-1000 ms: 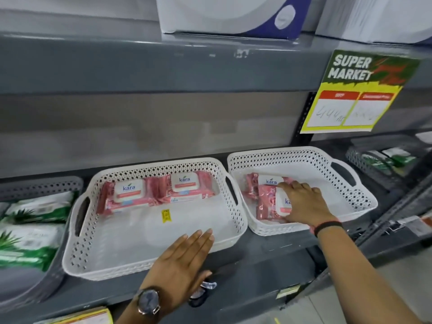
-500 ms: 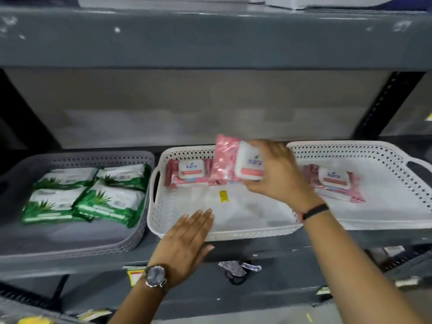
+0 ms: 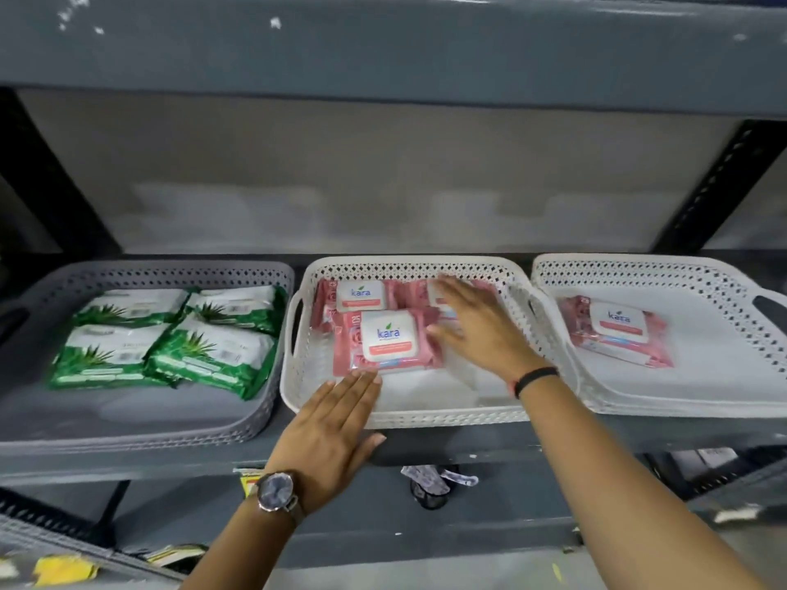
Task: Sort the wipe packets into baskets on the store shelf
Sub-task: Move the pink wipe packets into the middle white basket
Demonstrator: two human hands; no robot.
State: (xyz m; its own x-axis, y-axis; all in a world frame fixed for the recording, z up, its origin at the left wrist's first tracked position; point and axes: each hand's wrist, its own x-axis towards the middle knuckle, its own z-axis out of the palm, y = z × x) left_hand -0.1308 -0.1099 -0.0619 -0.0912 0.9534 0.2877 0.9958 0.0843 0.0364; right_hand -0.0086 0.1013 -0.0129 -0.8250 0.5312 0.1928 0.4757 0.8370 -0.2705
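Wipe packets: sorted by colour across three baskets on the shelf [image 3: 127, 462]; I judge the task well along.
Grey basket [image 3: 264, 402]: at the shelf's left end; holds four green packets [image 3: 170, 334] lying flat, two rows of two.
Middle basket [image 3: 426, 415]: white; holds three pink packets, two along its back wall and the front pink packet [image 3: 385, 340] overlapping them.
Right basket [image 3: 639, 402]: white, toward the shelf's right end; holds one last pink packet [image 3: 615, 330].
Left: that last packet appears to belong with the other pink ones.
My left hand [image 3: 330, 436]: flat on the middle basket's front rim, fingers together, gripping nothing.
My right hand [image 3: 481, 330]: over the middle basket, fingers spread, holding nothing; blurred.
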